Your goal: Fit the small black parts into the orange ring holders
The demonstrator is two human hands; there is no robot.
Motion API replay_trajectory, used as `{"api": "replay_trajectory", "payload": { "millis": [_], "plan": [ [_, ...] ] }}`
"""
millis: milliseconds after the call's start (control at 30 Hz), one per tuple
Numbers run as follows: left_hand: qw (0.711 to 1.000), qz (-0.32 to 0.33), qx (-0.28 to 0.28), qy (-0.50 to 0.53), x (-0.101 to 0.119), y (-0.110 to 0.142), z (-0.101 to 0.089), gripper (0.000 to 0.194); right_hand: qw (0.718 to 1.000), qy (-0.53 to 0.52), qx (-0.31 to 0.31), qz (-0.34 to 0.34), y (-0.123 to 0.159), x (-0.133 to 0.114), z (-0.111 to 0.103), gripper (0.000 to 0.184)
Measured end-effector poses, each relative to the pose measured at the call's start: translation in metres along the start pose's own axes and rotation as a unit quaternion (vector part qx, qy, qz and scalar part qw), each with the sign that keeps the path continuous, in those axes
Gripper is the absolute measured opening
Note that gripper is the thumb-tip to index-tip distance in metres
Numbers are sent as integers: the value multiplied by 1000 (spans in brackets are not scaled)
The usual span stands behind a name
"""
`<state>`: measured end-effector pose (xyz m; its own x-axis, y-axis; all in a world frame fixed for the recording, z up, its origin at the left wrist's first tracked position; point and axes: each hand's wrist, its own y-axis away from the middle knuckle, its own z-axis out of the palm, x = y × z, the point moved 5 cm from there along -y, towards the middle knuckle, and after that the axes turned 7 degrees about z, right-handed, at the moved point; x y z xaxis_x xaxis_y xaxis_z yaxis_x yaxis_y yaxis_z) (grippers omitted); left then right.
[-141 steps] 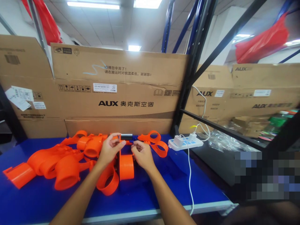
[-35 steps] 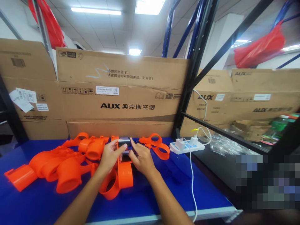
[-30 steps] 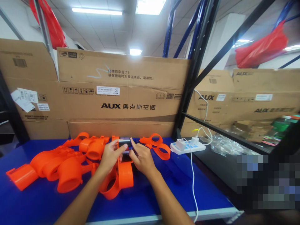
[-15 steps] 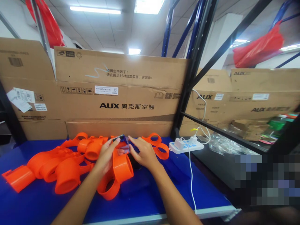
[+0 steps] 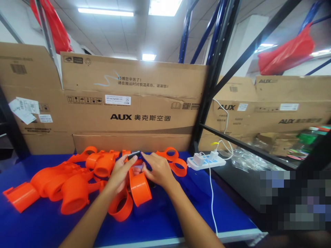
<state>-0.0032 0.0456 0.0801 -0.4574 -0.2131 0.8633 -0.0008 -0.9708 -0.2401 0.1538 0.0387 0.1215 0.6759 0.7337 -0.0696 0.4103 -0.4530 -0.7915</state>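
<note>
My left hand (image 5: pixel 121 172) is closed, its thumb lying along a small flat dark glossy piece (image 5: pixel 134 154); I cannot make out its kind. Closed from the other side, my right hand (image 5: pixel 159 168) has its index fingertip and thumb at the right end of that piece. Just below the fingers an orange plastic part with a wide round collar (image 5: pixel 141 189) hangs between the hands, its upper end hidden by them. Under my left wrist lies another orange ring (image 5: pixel 121 206).
More orange ringed parts (image 5: pixel 74 193) are heaped on the blue tabletop (image 5: pixel 165 220) to the left. A double orange ring (image 5: pixel 178 167) lies right of my hands. Further right sits a white power strip (image 5: pixel 207 161) with a cable. Cardboard (image 5: pixel 144 103) and a black rack post (image 5: pixel 207 96) stand behind.
The orange collar between my hands has shifted slightly right and down. The dark glossy piece has turned flatter, and the clear bluish face beside it shows less. Both hands keep nearly the same place.
</note>
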Motion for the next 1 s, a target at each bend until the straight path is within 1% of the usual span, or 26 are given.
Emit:
{"api": "replay_trajectory", "payload": {
  "millis": [200,400,600,767,900,1000],
  "plan": [
    [1000,2,-15,-7,1,2,2,50,1000,16,23,14,4,-4,8,46],
    [1000,1,-18,-2,3,2,3,48,998,27,47,-10,9,-5,18,47],
    [1000,3,-19,8,3,4,5,47,998,22,53,-15,11,-7,20,49],
    [1000,6,-14,8,6,3,4,47,998,-9,58,-4,10,-6,13,47],
    [1000,25,-3,-3,9,2,2,49,997,-75,36,1,4,-3,-1,42],
    [999,41,-3,-27,8,3,3,48,995,-98,22,24,0,0,-8,36]
  ]
}}
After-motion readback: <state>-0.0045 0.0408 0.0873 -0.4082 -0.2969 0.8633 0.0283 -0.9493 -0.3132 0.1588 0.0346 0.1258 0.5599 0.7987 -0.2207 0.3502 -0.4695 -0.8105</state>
